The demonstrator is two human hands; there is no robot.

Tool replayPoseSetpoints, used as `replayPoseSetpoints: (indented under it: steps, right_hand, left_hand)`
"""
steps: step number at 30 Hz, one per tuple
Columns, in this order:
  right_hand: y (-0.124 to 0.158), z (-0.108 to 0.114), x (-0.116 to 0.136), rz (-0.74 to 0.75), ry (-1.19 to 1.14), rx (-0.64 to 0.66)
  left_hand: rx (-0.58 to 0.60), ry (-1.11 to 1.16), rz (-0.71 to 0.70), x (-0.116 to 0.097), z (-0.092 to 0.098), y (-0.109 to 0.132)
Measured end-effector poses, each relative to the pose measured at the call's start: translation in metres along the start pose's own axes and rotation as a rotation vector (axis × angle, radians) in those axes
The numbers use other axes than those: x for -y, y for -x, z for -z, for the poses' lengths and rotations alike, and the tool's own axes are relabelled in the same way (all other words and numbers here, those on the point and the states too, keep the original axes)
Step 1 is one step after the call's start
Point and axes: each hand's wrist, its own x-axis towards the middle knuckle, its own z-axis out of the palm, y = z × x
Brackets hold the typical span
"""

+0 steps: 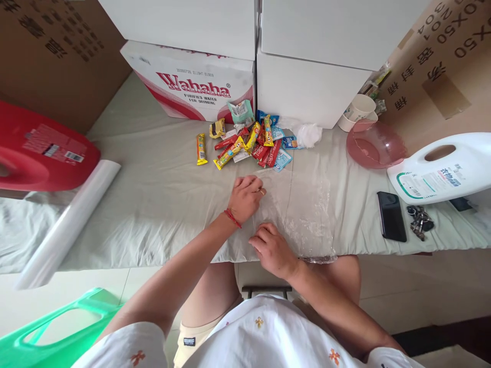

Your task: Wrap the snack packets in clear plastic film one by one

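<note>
A transparent plastic sheet (307,214) lies crinkled and flat on the cloth-covered table, its near edge at the table's front. My left hand (246,198), with a red string bracelet and a ring, rests at the sheet's left side, its fingers curled closed on the film. Closer to me, my right hand (274,250) is also closed, thumb and fingers pinched at the film's left edge. The exact grip of the fingertips is hard to see. Beyond my hands is a pile of wrapped snacks (253,138) in yellow, red and blue packets.
A white Wahaha carton (192,84) and white boxes (307,87) stand behind the snacks. On the left are a red jug (42,148) and a film roll (69,225). To the right sit a pink bowl (374,145), white detergent bottle (445,166), phone (391,216) and keys (421,222).
</note>
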Motion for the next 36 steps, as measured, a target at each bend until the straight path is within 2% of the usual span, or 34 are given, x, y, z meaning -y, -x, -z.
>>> replayPoseSetpoints:
  steps: [2, 3, 7, 12, 15, 17, 19, 21, 24, 27, 32, 34, 36]
  right_hand:
    - [-0.003, 0.002, 0.002, -0.017, 0.016, -0.015]
    - [-0.004, 0.003, 0.003, -0.026, 0.026, -0.024]
    - [-0.010, 0.001, 0.007, -0.058, 0.039, -0.045]
    - [-0.016, -0.003, 0.027, 0.012, -0.107, 0.036]
    - [-0.012, 0.016, 0.042, 0.093, -0.245, 0.018]
    - [-0.005, 0.034, 0.045, 0.039, -0.309, -0.130]
    - [0.005, 0.049, 0.035, -0.106, -0.245, -0.328]
    - [0.016, 0.058, 0.013, -0.265, -0.055, -0.411]
    - [0.036, 0.058, -0.032, -0.451, 0.213, -0.281]
    - [0.055, 0.057, -0.072, -0.586, 0.366, -0.205]
    - [0.066, 0.081, -0.105, -0.667, 0.437, -0.298]
    - [0.054, 0.096, -0.109, -0.647, 0.425, -0.389]
    - [0.026, 0.111, -0.111, -0.586, 0.378, -0.470]
  left_hand:
    - [0.114, 0.033, -0.051, 0.003, 0.003, 0.000]
    - [0.127, 0.056, -0.033, 0.005, 0.004, -0.001]
    - [0.094, 0.169, 0.048, 0.008, 0.012, 0.003]
    - [0.137, 0.145, 0.140, -0.009, 0.013, 0.024]
    - [0.124, 0.050, 0.180, -0.022, 0.003, 0.042]
    - [0.106, -0.012, 0.168, -0.026, -0.005, 0.053]
    - [0.093, -0.043, 0.140, -0.026, -0.011, 0.062]
    - [0.086, -0.048, 0.125, -0.022, -0.014, 0.067]
    - [0.090, -0.050, 0.117, -0.016, -0.011, 0.072]
    - [0.100, -0.059, 0.100, -0.011, -0.008, 0.075]
    - [0.089, -0.071, 0.117, -0.008, -0.007, 0.078]
    - [0.085, -0.069, 0.119, -0.008, -0.007, 0.078]
    - [0.086, -0.065, 0.119, -0.009, -0.006, 0.078]
